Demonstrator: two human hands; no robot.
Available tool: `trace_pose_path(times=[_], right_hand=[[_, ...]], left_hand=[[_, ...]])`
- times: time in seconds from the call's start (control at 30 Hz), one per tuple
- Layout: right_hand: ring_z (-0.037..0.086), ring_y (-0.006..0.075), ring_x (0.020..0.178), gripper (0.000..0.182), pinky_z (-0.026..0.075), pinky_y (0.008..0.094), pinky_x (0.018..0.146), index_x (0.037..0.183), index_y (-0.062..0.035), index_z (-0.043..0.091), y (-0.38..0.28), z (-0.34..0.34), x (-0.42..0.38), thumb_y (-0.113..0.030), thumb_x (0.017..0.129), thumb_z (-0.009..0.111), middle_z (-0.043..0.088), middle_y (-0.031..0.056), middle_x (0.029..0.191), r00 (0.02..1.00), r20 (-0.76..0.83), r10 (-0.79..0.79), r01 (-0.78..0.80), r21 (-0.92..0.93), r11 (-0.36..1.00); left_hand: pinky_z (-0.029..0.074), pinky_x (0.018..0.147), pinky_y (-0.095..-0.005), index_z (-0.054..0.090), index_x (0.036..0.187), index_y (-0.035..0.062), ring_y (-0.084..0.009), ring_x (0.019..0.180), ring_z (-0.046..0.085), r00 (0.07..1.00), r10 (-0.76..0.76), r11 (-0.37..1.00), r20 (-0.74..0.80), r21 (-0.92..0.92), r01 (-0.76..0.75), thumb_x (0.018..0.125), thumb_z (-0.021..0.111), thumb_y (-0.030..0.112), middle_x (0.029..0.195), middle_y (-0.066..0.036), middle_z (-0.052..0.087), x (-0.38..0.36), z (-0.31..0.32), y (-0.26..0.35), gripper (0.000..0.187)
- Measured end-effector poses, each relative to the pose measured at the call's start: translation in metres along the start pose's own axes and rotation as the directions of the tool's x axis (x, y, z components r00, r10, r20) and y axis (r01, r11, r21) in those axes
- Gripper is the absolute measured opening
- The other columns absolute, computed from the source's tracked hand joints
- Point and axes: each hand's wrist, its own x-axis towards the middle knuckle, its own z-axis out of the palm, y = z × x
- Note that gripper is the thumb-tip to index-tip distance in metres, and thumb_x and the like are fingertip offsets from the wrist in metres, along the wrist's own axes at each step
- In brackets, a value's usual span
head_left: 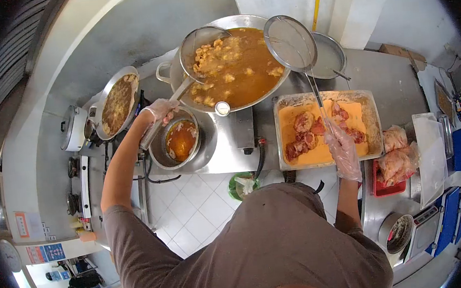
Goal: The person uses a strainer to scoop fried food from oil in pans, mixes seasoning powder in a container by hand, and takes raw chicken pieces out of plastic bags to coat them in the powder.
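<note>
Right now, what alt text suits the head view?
Gloved left hand holds a round metal mesh strainer at a wide metal pan of brown oil; gloved right hand grips another strainer near a rectangular metal tray of raw meat.

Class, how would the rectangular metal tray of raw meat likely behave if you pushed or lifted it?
The tray probably feels weighty, since several meat pieces and an orange coating lie inside. Being broad and shallow, it would likely slide rather than tip. Made of metal, it should hardly flex.

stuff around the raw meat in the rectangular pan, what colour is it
The stuff is orange, best seen in the head view.
</note>
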Motion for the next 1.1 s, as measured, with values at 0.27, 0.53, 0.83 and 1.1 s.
trace_pose_path(times=[0.27,0.53,0.83,1.1], right_hand=[[0.046,0.0081,0.088,0.045,0.042,0.0243,0.081,0.142,0.0011,0.054,-0.010,-0.007,-0.012,-0.015,0.101,0.060,0.053,-0.0037,0.099,0.986,0.034,0.163,-0.166,0.099,0.981],[0.038,0.0019,0.066,0.044,0.031,0.0175,0.056,0.143,-0.0104,0.058,-0.005,-0.003,-0.006,-0.017,0.099,0.063,0.051,-0.0081,0.084,0.993,-0.022,0.118,-0.117,0.035,0.993],[0.037,0.0017,0.066,0.043,0.031,0.0182,0.056,0.143,-0.0120,0.058,-0.009,-0.006,-0.004,-0.016,0.100,0.062,0.050,-0.0080,0.084,0.995,-0.025,0.099,-0.099,0.012,0.995],[0.035,0.0025,0.064,0.043,0.029,0.0179,0.054,0.143,-0.0134,0.058,0.001,-0.014,-0.005,-0.014,0.100,0.061,0.051,-0.0071,0.084,0.995,-0.051,0.090,-0.091,-0.001,0.996]], left_hand=[[0.033,0.038,-0.0236,0.059,0.089,0.0103,-0.0044,0.041,0.042,0.967,-0.129,0.938,0.219,-0.289,0.190,0.101,0.056,0.039,0.058,0.008,0.048,-0.049,0.031,0.020,0.032],[0.030,0.037,-0.0172,0.058,0.099,0.0030,0.0012,0.040,0.040,0.890,-0.015,0.757,0.455,-0.576,0.308,0.104,0.056,0.028,0.055,0.010,0.044,-0.068,0.061,0.041,0.026],[0.036,0.040,-0.0177,0.052,0.103,0.0004,-0.0030,0.043,0.048,0.805,0.218,0.513,0.551,-0.767,0.386,0.107,0.047,0.025,0.060,0.008,0.047,-0.062,0.089,0.078,0.026],[0.047,0.055,-0.0246,0.053,0.113,-0.0082,-0.0111,0.054,0.056,0.624,0.583,0.070,0.520,-0.797,0.599,0.108,0.040,0.026,0.060,0.003,0.051,-0.034,0.118,0.127,0.037]])
